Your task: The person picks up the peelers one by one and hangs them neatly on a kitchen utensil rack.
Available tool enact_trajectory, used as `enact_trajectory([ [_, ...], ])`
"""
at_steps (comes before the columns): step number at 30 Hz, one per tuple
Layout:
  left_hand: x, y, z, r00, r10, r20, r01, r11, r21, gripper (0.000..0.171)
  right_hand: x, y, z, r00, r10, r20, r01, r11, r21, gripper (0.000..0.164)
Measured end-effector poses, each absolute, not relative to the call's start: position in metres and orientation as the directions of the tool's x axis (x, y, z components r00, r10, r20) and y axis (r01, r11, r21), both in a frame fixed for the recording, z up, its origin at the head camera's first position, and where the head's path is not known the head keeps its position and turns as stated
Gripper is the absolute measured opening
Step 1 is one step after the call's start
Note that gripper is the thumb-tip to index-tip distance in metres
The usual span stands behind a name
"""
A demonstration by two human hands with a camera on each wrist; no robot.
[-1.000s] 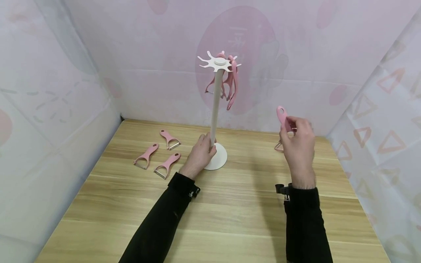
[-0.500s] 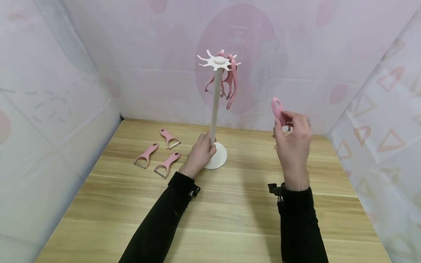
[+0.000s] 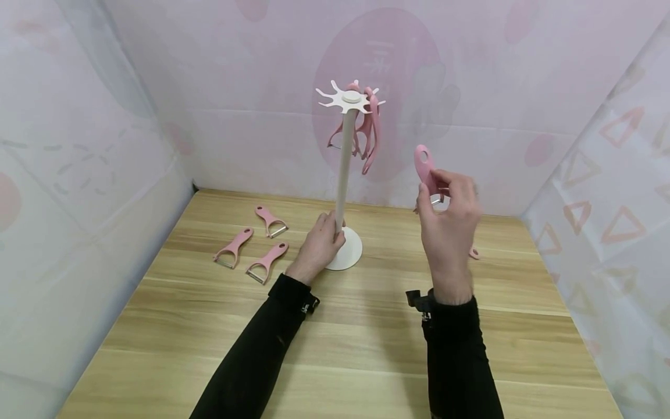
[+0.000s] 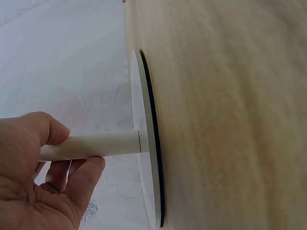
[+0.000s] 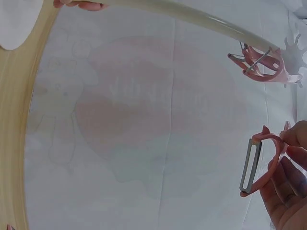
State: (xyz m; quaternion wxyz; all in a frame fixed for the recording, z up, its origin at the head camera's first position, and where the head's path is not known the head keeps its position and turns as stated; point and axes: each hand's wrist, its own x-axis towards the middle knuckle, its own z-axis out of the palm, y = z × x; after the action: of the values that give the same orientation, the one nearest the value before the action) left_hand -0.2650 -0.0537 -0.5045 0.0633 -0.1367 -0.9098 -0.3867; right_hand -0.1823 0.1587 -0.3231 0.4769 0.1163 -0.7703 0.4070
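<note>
My left hand (image 3: 317, 244) grips the lower part of a white stand's post (image 3: 343, 174), just above its round base (image 3: 352, 249); in the left wrist view thumb and fingers wrap the post (image 4: 110, 143). Pink peelers (image 3: 370, 134) hang from the right and back arms of the star-shaped top (image 3: 337, 99). My right hand (image 3: 450, 224) pinches another pink peeler (image 3: 425, 166) by its handle, raised above the table right of the stand, holed end up. In the right wrist view this peeler's metal blade (image 5: 251, 165) points away from the fingers.
Three pink peelers, one of them a front peeler (image 3: 267, 262), lie on the wooden table (image 3: 335, 361) left of the stand. The end of another peeler (image 3: 474, 254) shows beside my right wrist, the rest hidden. Printed cloth walls (image 3: 251, 151) enclose the table's back and sides.
My right hand has carried its peeler left and somewhat upward, toward the stand. A peeler end on the table has come into sight behind it. My left hand stays on the post.
</note>
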Motion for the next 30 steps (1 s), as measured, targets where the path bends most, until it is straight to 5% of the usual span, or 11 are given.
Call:
enact_trajectory([
  [30, -0.264, -0.054, -0.504, -0.957, 0.203, 0.207, 0.29, 0.656, 0.696, 0.021, -0.177, 0.104, -0.305, -0.473, 0.137, 0.87, -0.668, 0.588, -0.456, 0.025],
])
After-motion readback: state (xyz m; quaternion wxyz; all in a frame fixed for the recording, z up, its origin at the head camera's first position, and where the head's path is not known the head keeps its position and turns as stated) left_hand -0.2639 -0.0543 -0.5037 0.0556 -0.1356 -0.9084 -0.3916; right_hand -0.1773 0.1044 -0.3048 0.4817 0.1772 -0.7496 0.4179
